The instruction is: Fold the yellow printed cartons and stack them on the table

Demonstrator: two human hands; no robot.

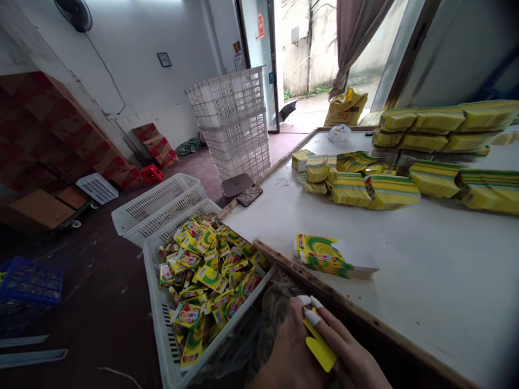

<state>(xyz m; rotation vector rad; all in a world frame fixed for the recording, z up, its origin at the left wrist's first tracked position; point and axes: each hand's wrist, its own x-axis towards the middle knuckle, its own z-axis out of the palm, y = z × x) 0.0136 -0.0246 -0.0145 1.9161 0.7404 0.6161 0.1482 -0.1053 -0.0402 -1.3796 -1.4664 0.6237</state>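
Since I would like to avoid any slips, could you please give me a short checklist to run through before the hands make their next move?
1. Yellow box held: ok, it is between the left hand and the right hand.
2. Far end of the box closed: cannot tell, fingers cover it.
3. White finger covers worn: ok on the fingertips that show; the others are hidden.
4. Flat boxes near the hands: ok, stacked on the table just beyond them.
5. Crate beside the table: ok, with small boxes heaped inside.
6. Phone well away from the table edge: not ok, it lies at the edge.
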